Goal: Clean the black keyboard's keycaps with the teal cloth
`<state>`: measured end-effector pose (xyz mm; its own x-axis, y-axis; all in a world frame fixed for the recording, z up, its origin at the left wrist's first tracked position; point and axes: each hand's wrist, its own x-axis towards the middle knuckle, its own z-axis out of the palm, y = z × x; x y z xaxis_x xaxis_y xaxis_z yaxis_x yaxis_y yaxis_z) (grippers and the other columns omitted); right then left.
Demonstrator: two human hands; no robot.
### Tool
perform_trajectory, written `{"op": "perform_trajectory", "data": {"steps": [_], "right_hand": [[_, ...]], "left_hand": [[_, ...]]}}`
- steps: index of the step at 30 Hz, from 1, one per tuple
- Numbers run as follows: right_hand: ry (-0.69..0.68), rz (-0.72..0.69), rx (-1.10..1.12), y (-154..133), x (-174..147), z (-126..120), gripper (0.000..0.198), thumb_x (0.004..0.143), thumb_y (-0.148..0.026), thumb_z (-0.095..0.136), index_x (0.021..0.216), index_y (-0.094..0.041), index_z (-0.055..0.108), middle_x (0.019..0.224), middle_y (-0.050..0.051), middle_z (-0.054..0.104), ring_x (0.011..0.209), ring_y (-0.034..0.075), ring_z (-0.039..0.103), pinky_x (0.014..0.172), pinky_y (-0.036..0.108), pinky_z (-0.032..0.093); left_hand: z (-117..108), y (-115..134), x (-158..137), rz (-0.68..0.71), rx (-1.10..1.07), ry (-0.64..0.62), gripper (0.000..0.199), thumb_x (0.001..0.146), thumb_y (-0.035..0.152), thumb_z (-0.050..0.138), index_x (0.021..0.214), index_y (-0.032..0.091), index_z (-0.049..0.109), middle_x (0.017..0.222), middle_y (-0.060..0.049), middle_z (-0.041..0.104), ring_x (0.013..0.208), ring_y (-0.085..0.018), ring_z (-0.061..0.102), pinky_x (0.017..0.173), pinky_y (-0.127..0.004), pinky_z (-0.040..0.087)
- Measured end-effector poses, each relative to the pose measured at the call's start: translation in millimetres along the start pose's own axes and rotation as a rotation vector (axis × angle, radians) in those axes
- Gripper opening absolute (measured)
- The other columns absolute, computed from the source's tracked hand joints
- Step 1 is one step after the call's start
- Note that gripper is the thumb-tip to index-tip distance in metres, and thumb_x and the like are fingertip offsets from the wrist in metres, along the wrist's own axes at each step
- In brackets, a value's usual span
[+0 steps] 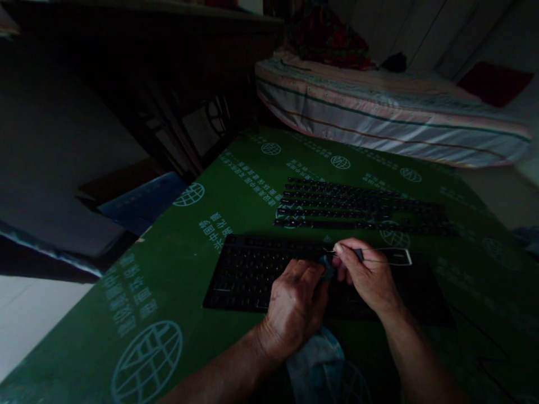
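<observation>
A black keyboard [248,272] lies on the green board, its left part showing rows of bare key positions. My left hand [295,297] is closed over its middle, gripping a light-blue cloth [318,359] that shows at the fingertips and hangs below the hand. My right hand [366,272] pinches a wire keycap puller [396,257]; its pale wire loop sticks out to the right and thin wire tips point left toward the cloth. Both hands nearly meet above the keyboard. Behind it, loose black keycaps [337,196] are laid out in rows.
The green printed board [147,303] forms the work surface. A cable [480,331] runs off the keyboard's right side. A bed [379,112] with a striped sheet stands behind. At left are a dark table [147,39] and a blue flat item [138,205]. The room is dim.
</observation>
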<state>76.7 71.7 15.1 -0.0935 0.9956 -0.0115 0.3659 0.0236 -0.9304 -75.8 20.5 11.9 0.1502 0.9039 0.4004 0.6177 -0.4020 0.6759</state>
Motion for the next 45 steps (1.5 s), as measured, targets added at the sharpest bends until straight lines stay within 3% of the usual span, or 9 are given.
{"op": "perform_trajectory", "data": {"steps": [12,24,39,45], "right_hand": [[-0.006,-0.037,-0.02,3.3,-1.3,-6.7,0.024,0.086,-0.039,0.051,0.086,-0.017,0.06,0.06,-0.001,0.059,0.046,0.008,0.05,0.045,0.02,0.04],[-0.131,0.044,0.029,4.0,0.8,-18.2,0.027,0.077,-0.041,0.061,0.085,-0.015,0.067,0.055,-0.001,0.056,0.042,0.008,0.047,0.041,0.021,0.038],[-0.087,0.064,0.081,-6.1,0.4,-14.1,0.023,0.072,-0.037,0.065,0.076,-0.015,0.069,0.051,-0.001,0.057,0.041,0.008,0.049,0.038,0.019,0.041],[-0.133,0.057,0.091,-4.5,1.9,-18.6,0.022,0.072,-0.036,0.066,0.078,-0.015,0.069,0.052,-0.001,0.058,0.042,0.008,0.05,0.039,0.02,0.041]], "left_hand": [[1.6,-2.5,0.3,0.027,0.02,-0.022,0.017,0.082,0.012,0.049,0.096,0.016,0.057,0.09,-0.006,0.061,0.079,-0.018,0.055,0.072,-0.033,0.051],[2.5,-3.4,1.4,0.078,0.065,-0.016,0.017,0.084,0.012,0.045,0.094,0.016,0.059,0.088,-0.006,0.061,0.076,-0.017,0.055,0.07,-0.032,0.05],[2.8,-4.2,1.5,0.072,0.077,0.002,0.017,0.084,0.013,0.047,0.095,0.017,0.059,0.091,-0.006,0.062,0.079,-0.017,0.057,0.074,-0.032,0.052],[2.7,-5.3,1.6,0.068,0.038,0.012,0.018,0.084,0.012,0.047,0.095,0.017,0.06,0.089,-0.006,0.063,0.081,-0.017,0.058,0.074,-0.03,0.053]]}}
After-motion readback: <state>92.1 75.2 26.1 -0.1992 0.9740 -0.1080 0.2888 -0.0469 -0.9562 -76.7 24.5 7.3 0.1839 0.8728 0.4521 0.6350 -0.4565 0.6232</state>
